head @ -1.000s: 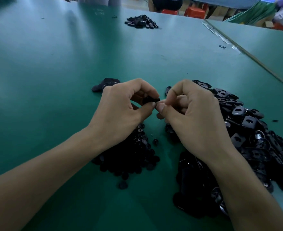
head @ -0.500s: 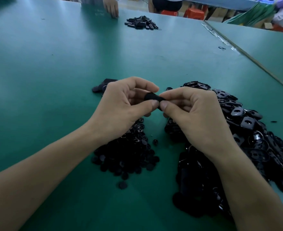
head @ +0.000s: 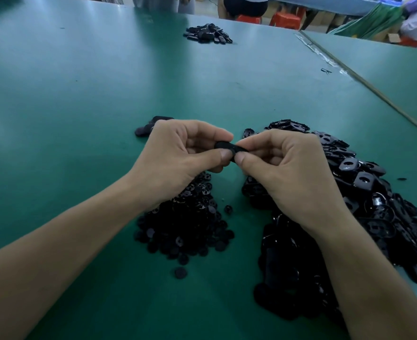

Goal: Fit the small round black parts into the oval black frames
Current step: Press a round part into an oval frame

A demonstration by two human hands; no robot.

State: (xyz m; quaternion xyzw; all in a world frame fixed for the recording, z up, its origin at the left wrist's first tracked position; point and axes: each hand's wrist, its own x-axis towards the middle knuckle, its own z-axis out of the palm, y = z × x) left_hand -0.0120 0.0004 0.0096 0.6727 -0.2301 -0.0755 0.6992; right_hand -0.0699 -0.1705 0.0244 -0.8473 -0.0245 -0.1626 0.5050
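Both the left hand (head: 178,155) and right hand (head: 290,173) pinch one frame (head: 227,146) above the round parts pile (head: 187,227), seemingly seating a part.

Left grip (head: 175,155) and right grip (head: 290,168) both pinch one oval black frame (head: 227,146) above the green worktop (head: 79,106). Round parts pile (head: 187,227) lies under the left grip; frames pile (head: 374,204) under the right grip.

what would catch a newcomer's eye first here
The two hands meet mid-table: the left hand and right hand pinch one black frame between them. Below lie a pile of small round parts and, to the right, a bigger heap of frames on the green table.
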